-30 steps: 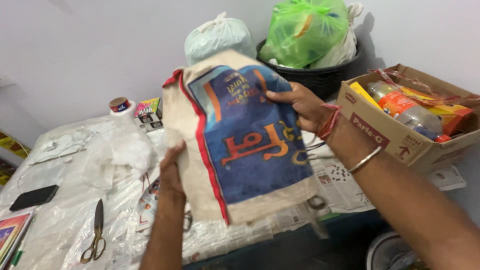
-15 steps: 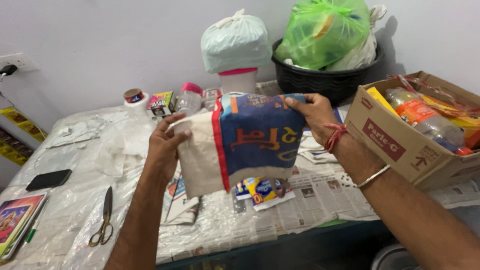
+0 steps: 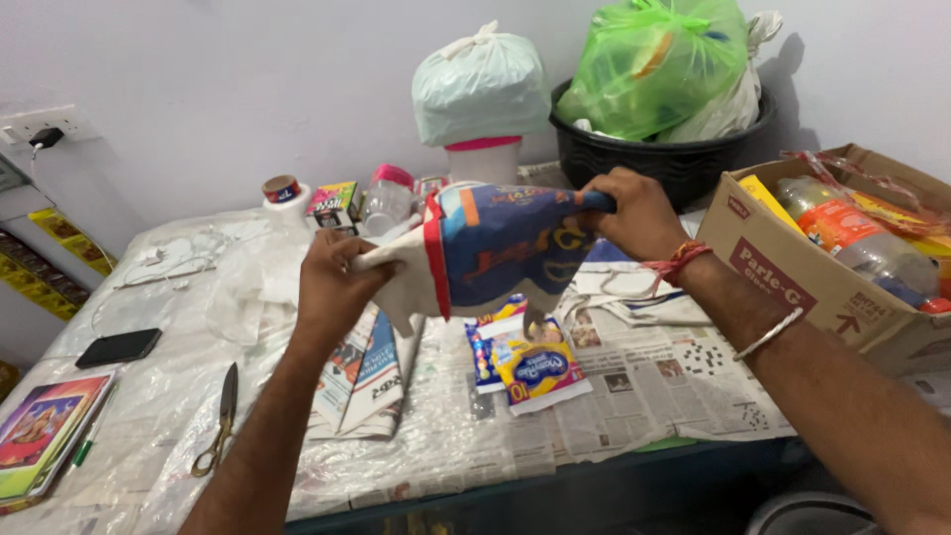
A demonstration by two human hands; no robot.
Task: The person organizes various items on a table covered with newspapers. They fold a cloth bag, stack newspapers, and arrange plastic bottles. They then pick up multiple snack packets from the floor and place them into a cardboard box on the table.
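A worktop (image 3: 149, 396) covered with clear plastic sheet and newspaper fills the scene, with a cardboard box (image 3: 792, 287) of bottles at its right end and a black tub (image 3: 644, 163) of tied bags at the back. Above the middle, a cloth bag (image 3: 495, 243), beige with a blue printed panel, hangs between two hands: the left hand (image 3: 332, 277) grips its beige end, the right hand (image 3: 634, 213) clutches its blue end. Snack packets (image 3: 525, 367) lie beneath, scissors (image 3: 220, 421) near the left edge.
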